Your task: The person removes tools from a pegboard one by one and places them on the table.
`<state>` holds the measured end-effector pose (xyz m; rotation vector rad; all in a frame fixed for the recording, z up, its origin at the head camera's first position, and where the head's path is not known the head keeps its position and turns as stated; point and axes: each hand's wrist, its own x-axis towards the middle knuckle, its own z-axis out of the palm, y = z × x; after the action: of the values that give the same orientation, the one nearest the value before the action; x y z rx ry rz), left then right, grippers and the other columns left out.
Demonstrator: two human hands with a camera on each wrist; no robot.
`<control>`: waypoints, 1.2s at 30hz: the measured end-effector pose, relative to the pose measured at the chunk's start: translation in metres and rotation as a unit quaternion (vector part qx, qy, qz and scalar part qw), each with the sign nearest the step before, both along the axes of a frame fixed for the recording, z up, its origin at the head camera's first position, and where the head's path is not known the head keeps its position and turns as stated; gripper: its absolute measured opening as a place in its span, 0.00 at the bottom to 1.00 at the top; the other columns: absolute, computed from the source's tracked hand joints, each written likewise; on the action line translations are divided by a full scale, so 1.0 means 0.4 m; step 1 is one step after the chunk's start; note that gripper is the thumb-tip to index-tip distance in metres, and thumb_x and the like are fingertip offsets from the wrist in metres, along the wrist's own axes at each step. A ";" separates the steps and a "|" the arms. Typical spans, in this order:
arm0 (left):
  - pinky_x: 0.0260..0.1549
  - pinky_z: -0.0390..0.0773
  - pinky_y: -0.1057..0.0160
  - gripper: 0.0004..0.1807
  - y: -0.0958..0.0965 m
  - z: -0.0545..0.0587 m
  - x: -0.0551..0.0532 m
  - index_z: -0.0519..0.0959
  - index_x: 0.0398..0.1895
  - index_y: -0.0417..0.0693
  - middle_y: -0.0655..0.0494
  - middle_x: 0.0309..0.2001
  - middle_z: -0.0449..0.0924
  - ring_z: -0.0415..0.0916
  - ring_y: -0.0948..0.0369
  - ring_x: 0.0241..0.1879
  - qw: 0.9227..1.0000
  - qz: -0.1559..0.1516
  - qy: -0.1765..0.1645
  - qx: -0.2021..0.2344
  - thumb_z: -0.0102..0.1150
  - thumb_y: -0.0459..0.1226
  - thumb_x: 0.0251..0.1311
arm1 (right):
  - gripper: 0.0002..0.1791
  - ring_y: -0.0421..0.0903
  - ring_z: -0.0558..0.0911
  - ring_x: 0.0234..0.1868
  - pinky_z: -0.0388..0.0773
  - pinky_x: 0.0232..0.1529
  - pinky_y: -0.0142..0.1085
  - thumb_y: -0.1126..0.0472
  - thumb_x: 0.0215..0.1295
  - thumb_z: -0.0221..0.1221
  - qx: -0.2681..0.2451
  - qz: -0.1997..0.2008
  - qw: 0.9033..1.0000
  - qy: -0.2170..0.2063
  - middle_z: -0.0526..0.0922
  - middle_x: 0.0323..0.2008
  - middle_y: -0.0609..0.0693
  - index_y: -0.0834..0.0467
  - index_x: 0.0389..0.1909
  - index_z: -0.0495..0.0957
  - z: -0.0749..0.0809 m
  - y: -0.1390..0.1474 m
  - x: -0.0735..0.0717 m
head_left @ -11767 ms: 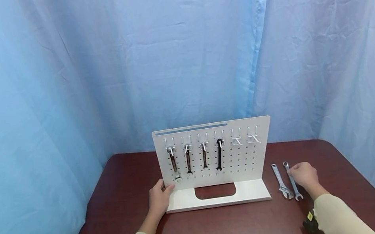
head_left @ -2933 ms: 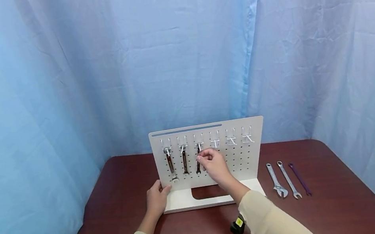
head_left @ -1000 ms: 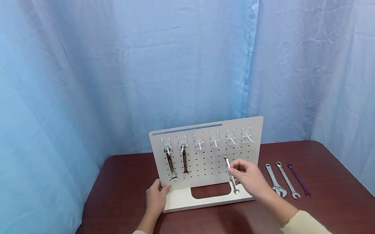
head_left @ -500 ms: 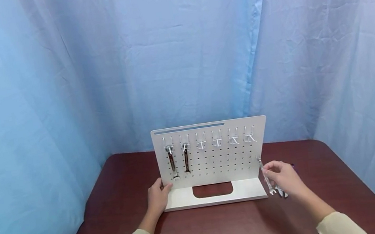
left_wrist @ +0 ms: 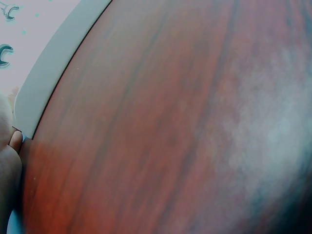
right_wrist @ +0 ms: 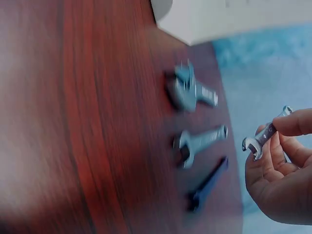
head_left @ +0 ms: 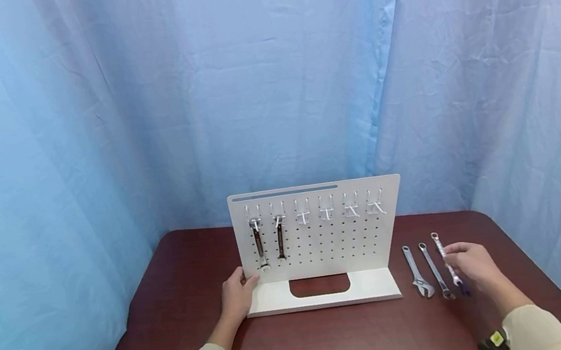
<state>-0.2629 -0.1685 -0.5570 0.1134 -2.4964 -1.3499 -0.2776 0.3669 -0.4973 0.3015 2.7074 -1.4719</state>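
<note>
Head view: a right hand pinched a slim silver metal wrench mid-shaft, to my eye the surest hold on something light, stiff and slick, above the dark-red table, while a left hand gripped a white perforated pegboard.

The dark-red table bears a white pegboard and three wrenches.

No lettering or numbers can be read.

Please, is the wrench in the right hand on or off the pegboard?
Off: the right hand pinches the wrench beside the pegboard, clear of its hooks.
</note>
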 end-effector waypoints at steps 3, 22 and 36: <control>0.25 0.64 0.63 0.09 0.000 0.001 0.000 0.75 0.35 0.46 0.57 0.23 0.67 0.63 0.60 0.24 1.000 -0.002 0.002 -0.003 0.65 0.38 0.66 | 0.21 0.50 0.78 0.37 0.76 0.30 0.41 0.63 0.72 0.52 0.038 -0.012 0.999 0.006 0.80 0.42 0.62 0.75 0.57 0.73 -0.023 0.046 -0.012; 0.27 0.65 0.62 0.08 -0.001 -0.005 -0.002 0.75 0.35 0.45 0.55 0.26 0.72 0.64 0.60 0.27 1.000 0.003 0.001 -0.003 0.66 0.38 0.66 | 0.16 0.47 0.64 0.19 0.63 0.21 0.40 0.65 0.65 0.49 0.166 -0.002 0.986 0.006 0.68 0.16 0.48 0.59 0.17 0.73 -0.089 0.134 -0.035; 0.27 0.67 0.62 0.07 0.002 0.003 0.003 0.76 0.37 0.46 0.56 0.27 0.73 0.65 0.59 0.28 1.000 0.001 -0.010 0.002 0.65 0.37 0.67 | 0.20 0.44 0.63 0.12 0.59 0.17 0.37 0.66 0.61 0.44 0.204 -0.011 0.979 0.021 0.61 0.09 0.44 0.50 0.10 0.61 -0.108 0.114 -0.023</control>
<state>-0.2617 -0.1678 -0.5557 0.1299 -2.5102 -1.3596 -0.2869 0.4126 -0.5405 0.3184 3.0312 -0.9206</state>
